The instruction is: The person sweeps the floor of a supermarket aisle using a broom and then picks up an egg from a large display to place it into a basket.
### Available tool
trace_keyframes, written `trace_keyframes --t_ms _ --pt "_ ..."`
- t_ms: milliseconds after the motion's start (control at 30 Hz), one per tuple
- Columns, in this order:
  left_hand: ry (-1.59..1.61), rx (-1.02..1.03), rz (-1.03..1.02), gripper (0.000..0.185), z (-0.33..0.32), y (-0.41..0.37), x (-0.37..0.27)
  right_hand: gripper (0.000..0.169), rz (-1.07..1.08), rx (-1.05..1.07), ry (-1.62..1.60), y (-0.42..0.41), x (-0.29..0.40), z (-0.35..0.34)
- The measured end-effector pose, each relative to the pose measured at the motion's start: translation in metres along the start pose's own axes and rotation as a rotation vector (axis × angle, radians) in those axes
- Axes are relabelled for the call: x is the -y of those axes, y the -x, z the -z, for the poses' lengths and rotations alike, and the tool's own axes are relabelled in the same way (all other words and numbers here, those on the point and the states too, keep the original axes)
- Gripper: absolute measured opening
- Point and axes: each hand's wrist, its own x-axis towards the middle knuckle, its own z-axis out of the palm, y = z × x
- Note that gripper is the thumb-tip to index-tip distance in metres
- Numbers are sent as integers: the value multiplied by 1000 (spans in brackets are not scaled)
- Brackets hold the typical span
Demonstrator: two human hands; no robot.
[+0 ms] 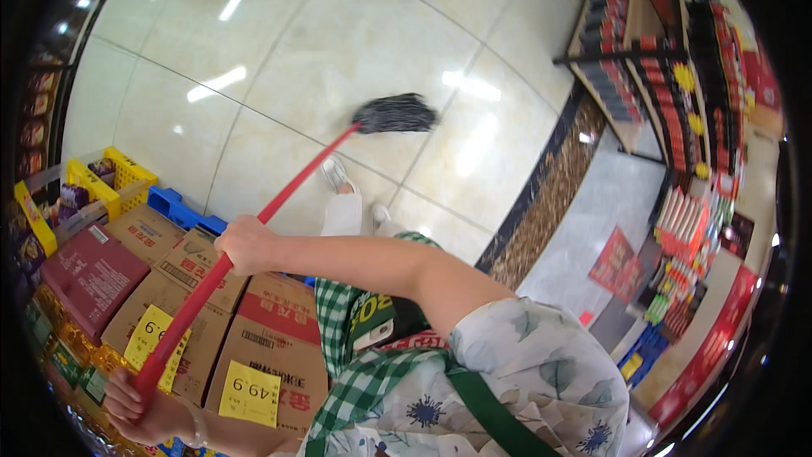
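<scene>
My left hand (pixel 136 406), with a bracelet at the wrist, is wrapped around the upper end of a red mop handle (pixel 190 308). Farther down the same handle, my right hand (pixel 247 244) grips it, the arm reaching across my body. The handle slants away to a dark grey string mop head (pixel 396 114), which lies spread on the glossy tiled floor (pixel 304 44). My white shoe (pixel 336 174) stands just short of the mop head. I wear a green checked apron (pixel 374 387) with what looks like a phone (pixel 374 330) at its front.
Cardboard cartons (pixel 273 330) with yellow price cards (pixel 250 393) are stacked close at my left. Yellow baskets (pixel 114 181) and a blue plastic edge (pixel 181 206) adjoin them. Stocked shelves (pixel 660 76) stand at the right, beyond a dark and brown floor border (pixel 549 184).
</scene>
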Motion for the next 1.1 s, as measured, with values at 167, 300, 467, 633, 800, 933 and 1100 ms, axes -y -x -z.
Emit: trace_keyframes --t_ms 167,300,467,633,800,933,1100 --pt "-527 238 -99 34 4 43 59 7 56 200 79 -70 -63 5" --pt "-799 289 68 34 -17 35 92 11 44 196 179 -105 -96 17" --pt "-661 114 182 33 -39 -1 126 21 -93 281 177 -142 -123 58" --pt "-485 -114 362 26 -72 -11 186 15 -171 292 311 -131 -185 117" --pt "-309 -137 588 21 -206 7 265 20 -205 254 508 -107 -301 239" --pt "-268 148 709 11 -291 23 334 19 -229 368 757 -113 -370 354" --pt "-117 144 696 12 -363 2 366 22 -273 140 505 -114 -405 422"
